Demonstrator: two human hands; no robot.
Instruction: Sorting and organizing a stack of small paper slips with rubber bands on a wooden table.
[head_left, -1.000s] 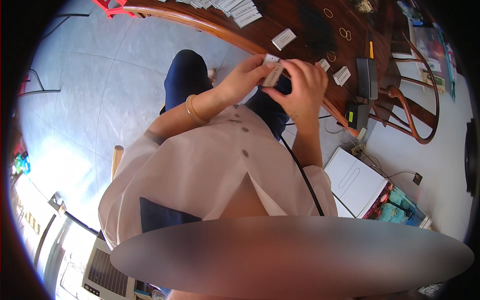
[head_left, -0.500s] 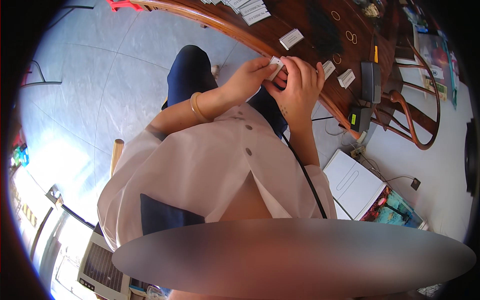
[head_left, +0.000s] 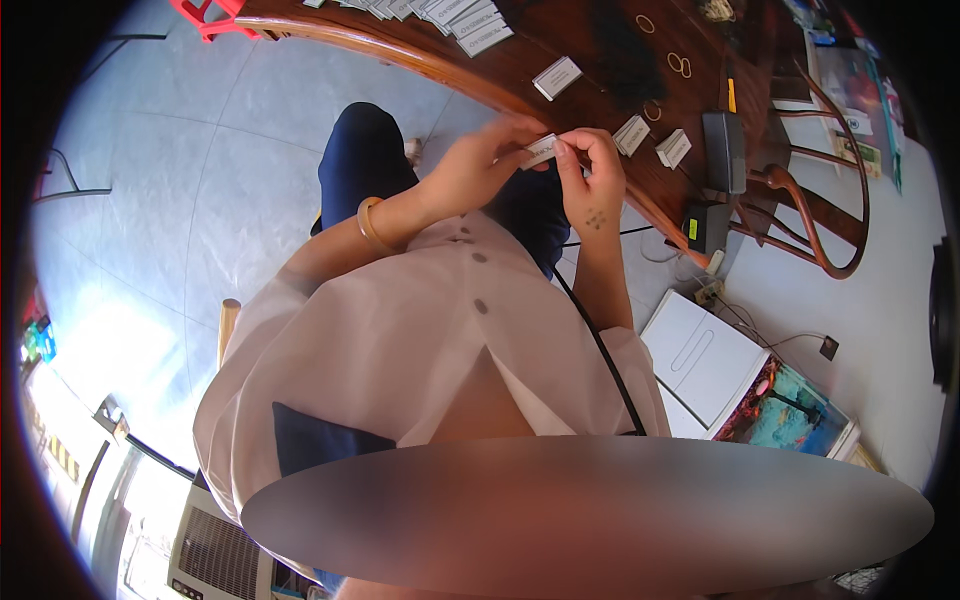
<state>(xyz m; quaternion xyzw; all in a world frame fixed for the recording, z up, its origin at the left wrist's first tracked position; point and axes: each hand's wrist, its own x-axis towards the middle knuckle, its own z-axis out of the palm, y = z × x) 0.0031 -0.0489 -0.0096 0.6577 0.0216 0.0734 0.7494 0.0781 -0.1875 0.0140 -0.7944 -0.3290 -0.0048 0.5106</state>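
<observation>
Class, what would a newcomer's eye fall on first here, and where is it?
Probably the left hand and right hand, holding a small white piece at upper centre, beside the wooden table. Next, the broad pale shirt across the middle, then the turquoise-patterned panel at lower right.

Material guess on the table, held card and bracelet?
Table: likely varnished wood; reddish-brown, with a sheen along its edge.
Held card: probably stiff paper or cardboard; pale, flat, printed face. Thin plastic isn't ruled out.
Bracelet: smooth, glossy, tan, rigid-looking ring; stone, resin or plastic, can't tell which.
</observation>
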